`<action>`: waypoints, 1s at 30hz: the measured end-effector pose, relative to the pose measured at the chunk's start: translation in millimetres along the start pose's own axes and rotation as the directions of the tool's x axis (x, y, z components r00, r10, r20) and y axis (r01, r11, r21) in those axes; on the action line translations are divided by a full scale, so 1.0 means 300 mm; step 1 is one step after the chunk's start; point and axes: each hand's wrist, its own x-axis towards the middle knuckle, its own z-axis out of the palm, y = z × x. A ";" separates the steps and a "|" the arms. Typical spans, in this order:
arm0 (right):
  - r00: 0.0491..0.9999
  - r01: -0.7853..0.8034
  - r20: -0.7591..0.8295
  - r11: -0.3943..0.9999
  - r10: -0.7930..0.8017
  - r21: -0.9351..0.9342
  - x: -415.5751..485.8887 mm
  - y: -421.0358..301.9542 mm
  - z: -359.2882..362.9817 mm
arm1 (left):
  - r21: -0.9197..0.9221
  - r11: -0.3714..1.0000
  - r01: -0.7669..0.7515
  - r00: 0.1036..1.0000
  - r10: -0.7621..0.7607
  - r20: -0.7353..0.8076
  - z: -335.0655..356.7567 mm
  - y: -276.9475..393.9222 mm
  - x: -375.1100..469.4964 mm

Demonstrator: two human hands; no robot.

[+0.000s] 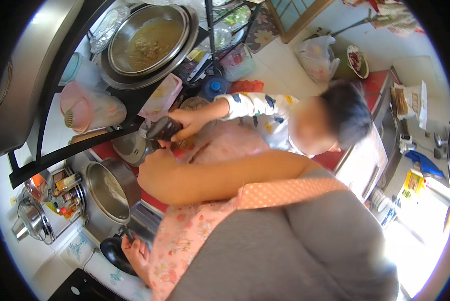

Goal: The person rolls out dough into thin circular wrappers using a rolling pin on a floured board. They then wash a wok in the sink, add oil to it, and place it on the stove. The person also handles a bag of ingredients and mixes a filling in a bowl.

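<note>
My right hand point(155, 171) reaches across the middle of the view with its fingers curled, close to a dark cylindrical object point(164, 128). Another person's hand point(189, 122) grips that object. My forearm and knuckles hide my right fingertips, so I cannot tell whether they touch it. Lower down, my left hand point(136, 248) has its fingers around a dark handle point(127, 232) beside a black pan point(116, 252). Whether the handle belongs to the pan is unclear. A deep steel pot point(108, 192) with something pale inside stands just beyond my left hand.
A black rack point(74, 152) holds a steel basin point(149, 41) of brownish liquid and a pink-lidded jug point(91, 107). The person in a patterned sleeve point(260, 105) stands close by my right arm. Several seasoning bottles point(69, 195) are behind the pot.
</note>
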 end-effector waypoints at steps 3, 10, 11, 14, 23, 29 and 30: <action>0.992 -0.067 -0.106 0.995 0.075 0.078 -0.029 -0.002 0.052 | 0.005 0.999 -0.045 0.995 0.044 0.085 -0.010 0.073 0.050; 0.880 -0.460 -0.005 0.854 0.475 0.243 -0.382 0.025 0.054 | 0.086 0.957 -0.277 0.859 0.207 0.468 0.113 0.265 0.219; 0.836 -0.535 0.002 0.815 0.549 0.220 -0.425 0.030 0.090 | 0.103 0.949 -0.298 0.842 0.210 0.497 0.140 0.292 0.243; 0.699 -0.692 -0.069 0.697 0.712 0.186 -0.573 0.049 0.226 | 0.091 0.934 -0.345 0.756 0.220 0.616 0.234 0.393 0.272; 0.147 -0.873 -0.219 0.231 0.965 0.430 -0.940 0.081 0.502 | -0.018 0.907 -0.421 0.586 0.287 0.758 0.550 0.527 0.291; -0.118 -0.711 -0.250 0.094 0.961 0.697 -1.133 0.098 0.568 | -0.015 0.833 -0.553 0.541 0.373 0.754 0.857 0.653 0.194; -0.172 -0.710 -0.241 0.049 0.955 0.702 -1.171 0.101 0.570 | -0.037 0.845 -0.534 0.542 0.376 0.752 0.907 0.676 0.201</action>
